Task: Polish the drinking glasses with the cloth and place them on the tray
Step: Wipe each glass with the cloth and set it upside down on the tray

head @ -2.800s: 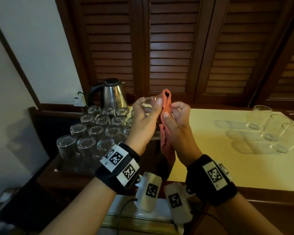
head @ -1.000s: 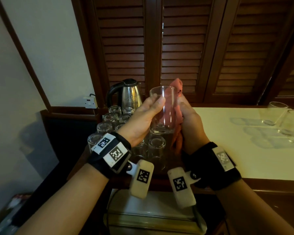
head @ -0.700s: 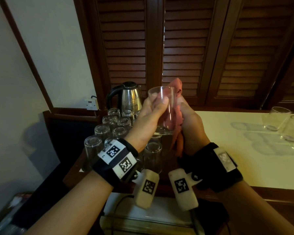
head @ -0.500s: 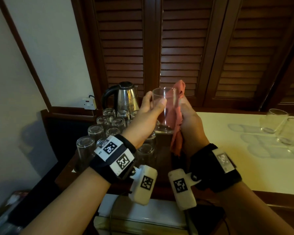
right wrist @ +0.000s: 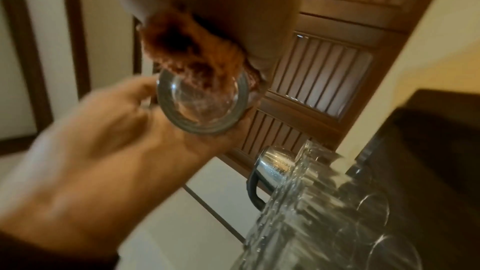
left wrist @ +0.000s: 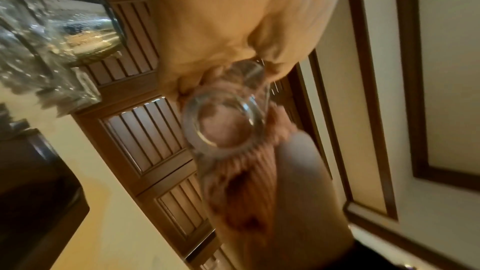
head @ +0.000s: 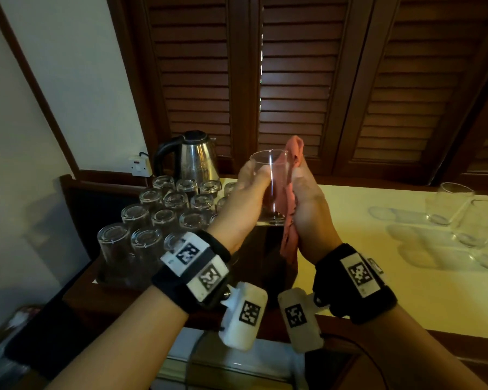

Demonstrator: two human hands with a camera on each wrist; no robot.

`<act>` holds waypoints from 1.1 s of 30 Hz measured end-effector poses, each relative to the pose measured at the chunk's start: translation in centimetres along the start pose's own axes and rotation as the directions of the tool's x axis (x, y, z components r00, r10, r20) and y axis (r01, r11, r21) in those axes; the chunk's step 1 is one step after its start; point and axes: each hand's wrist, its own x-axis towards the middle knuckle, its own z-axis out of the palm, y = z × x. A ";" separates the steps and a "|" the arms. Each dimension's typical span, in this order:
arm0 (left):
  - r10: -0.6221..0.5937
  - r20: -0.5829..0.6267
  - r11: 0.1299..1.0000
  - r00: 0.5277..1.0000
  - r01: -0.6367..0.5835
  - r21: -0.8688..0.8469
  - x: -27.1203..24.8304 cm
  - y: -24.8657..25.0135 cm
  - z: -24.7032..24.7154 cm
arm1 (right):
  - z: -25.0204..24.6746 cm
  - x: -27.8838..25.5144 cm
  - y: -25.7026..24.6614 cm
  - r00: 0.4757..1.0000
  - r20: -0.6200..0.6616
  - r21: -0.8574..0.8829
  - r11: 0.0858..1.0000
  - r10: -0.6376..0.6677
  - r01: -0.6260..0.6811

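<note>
Glass [head: 269,187] in L hand [head: 244,204], cloth [head: 289,192] in R hand [head: 310,209].

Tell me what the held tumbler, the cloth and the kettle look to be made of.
Held tumbler: clear glass, smooth; the louvred doors show through it and its wall carries a bright streak.
Cloth: soft textile, matte salmon pink; it folds and hangs limp, and looks ribbed in the left wrist view.
Kettle: probably polished steel, with mirror-like reflections; the black handle looks like plastic.
</note>
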 end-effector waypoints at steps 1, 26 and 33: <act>0.017 0.000 0.999 1.000 -0.017 0.035 -0.2 0.0 0.5 | 0.0 0.1 0.3 0.999 0.006 -0.028 0.999 -0.034 0.034; -0.017 0.045 0.998 0.999 0.020 -0.062 0.7 -0.4 1.0 | -2.4 0.9 1.4 0.998 0.044 0.116 0.992 0.052 -0.057; -0.003 0.088 0.998 0.996 0.008 -0.066 0.2 -1.2 0.6 | -2.5 0.3 1.0 0.962 0.130 0.279 0.922 0.240 -0.268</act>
